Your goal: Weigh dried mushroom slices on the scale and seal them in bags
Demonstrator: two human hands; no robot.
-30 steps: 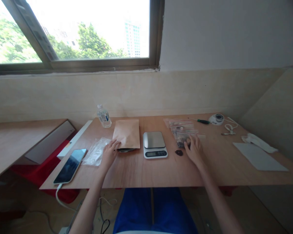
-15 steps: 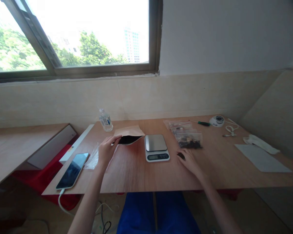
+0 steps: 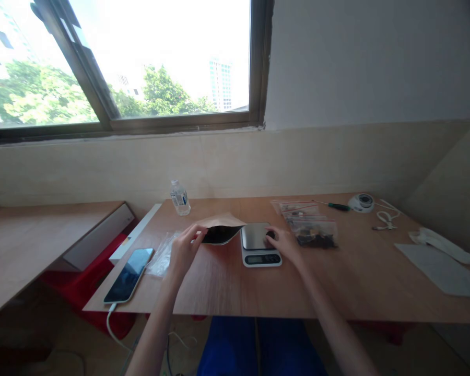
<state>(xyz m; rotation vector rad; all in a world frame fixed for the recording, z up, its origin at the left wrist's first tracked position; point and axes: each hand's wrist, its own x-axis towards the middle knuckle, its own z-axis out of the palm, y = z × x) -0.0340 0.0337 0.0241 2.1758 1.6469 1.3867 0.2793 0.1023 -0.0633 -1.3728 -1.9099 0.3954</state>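
Observation:
A brown paper bag [image 3: 224, 221] lies with its dark mouth gaping toward me. My left hand [image 3: 188, 244] pinches the bag's left edge. Just right of the bag stands a white kitchen scale [image 3: 261, 260] with a metal plate and a small display; the bag's right corner reaches the plate's left edge. Over the plate's right side, my right hand [image 3: 284, 243] holds a small dark object [image 3: 271, 235] between its fingers. Whether that object touches the plate cannot be made out.
Plastic bags [image 3: 317, 233] with dark contents lie right of the scale. Behind are a bottle [image 3: 180, 198], a green screwdriver [image 3: 339, 207] and a white camera [image 3: 362, 202]. A phone [image 3: 129, 275] and clear plastic [image 3: 161, 257] lie left; white sheet [image 3: 442, 266] right.
My right hand has moved left from the bare table to the scale's plate, carrying the dark object. My left hand still grips the bag. The whole view has shifted slightly.

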